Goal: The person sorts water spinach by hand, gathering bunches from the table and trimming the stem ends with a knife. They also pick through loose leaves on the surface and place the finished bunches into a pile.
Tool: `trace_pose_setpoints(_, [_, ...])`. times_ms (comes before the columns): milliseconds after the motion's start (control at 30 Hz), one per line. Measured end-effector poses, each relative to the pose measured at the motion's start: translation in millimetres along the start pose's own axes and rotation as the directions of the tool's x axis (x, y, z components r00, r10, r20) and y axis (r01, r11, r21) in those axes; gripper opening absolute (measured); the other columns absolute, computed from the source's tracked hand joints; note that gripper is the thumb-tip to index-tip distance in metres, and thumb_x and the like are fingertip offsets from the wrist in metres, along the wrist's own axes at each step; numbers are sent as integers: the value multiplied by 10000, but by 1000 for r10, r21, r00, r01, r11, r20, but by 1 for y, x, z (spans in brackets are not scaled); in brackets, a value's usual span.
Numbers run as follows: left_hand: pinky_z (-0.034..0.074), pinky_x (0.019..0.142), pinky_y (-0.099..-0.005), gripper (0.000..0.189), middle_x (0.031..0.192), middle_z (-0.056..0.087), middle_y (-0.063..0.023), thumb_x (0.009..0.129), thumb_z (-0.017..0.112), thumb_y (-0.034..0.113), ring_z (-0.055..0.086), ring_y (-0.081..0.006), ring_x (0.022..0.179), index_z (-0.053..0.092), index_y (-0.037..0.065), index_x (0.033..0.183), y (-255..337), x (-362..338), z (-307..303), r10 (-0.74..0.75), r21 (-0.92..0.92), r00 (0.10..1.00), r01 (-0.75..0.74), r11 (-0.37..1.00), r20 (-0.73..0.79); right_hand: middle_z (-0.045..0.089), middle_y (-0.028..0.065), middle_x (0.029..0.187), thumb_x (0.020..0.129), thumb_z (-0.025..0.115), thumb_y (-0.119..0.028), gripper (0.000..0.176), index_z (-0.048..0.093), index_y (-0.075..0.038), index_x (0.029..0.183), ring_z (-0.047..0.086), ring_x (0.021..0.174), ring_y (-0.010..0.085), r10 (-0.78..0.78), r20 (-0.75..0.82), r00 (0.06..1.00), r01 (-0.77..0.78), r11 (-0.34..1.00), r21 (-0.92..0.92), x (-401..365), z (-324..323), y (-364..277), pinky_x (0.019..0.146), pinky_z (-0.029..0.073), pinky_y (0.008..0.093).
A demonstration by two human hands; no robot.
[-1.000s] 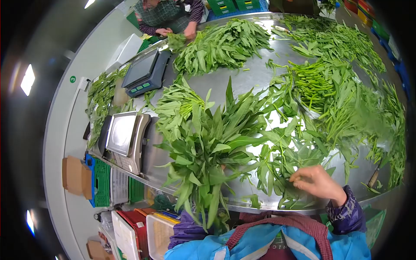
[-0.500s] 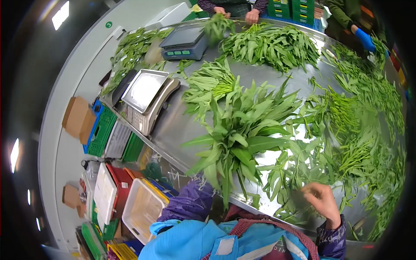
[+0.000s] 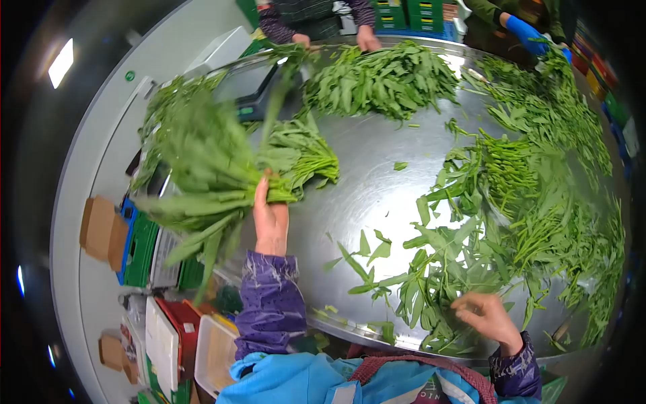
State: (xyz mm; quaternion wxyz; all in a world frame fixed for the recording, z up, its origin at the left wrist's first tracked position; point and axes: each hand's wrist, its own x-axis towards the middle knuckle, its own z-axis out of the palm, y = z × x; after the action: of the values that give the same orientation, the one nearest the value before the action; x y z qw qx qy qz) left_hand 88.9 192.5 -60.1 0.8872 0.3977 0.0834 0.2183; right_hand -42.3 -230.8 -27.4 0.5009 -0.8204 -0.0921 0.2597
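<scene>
My left hand (image 3: 269, 214) is closed around the stems of a big bunch of water spinach (image 3: 202, 158), whose leaves fan out leftward over the scales and blur with motion. A smaller bunch of water spinach (image 3: 303, 153) lies on the steel table (image 3: 363, 168) just beyond that hand. Low over the near table edge, my right hand (image 3: 486, 316) has its fingers curled in, beside loose leafy stems (image 3: 431, 289). Whatever may be between those fingertips is hidden. To its right spreads a large heap of water spinach (image 3: 538, 195), with cut stems facing inward.
Across the table, one person's hands (image 3: 367, 39) are at a leafy pile (image 3: 383, 77), near a scale (image 3: 252, 94). A blue-gloved hand (image 3: 528, 35) holds greens at far right. Crates (image 3: 141, 236) and a white tub (image 3: 214, 353) stand along the left edge.
My left hand has carried the big bunch from the table's near middle leftward and away, above the scales. My right hand stays about where it was, fingers still curled.
</scene>
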Motion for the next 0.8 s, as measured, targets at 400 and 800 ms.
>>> trace_pose_setpoints(400, [434, 854, -385, 347, 1128, 564, -101, 864, 556, 240, 533, -257, 999, 522, 43, 1148, -77, 113, -90, -541, -53, 841, 540, 840, -10, 632, 65, 731, 807, 549, -218, 186, 599, -81, 923, 595, 638, 244, -54, -84, 995, 47, 995, -83, -11, -11, 38, 582, 450, 335])
trace_pose_setpoints(800, [423, 881, -427, 604, 1161, 505, -163, 824, 610, 377, 524, -258, 1026, 388, -22, 1220, -37, 12, -60, -662, 212, 700, 713, 668, -268, 323, 122, 1373, 680, 609, -45, 729, 301, -119, 1337, 339, 1239, 318, -323, -487, 812, -295, 493, -819, -18, -99, 124, 1014, 249, 503])
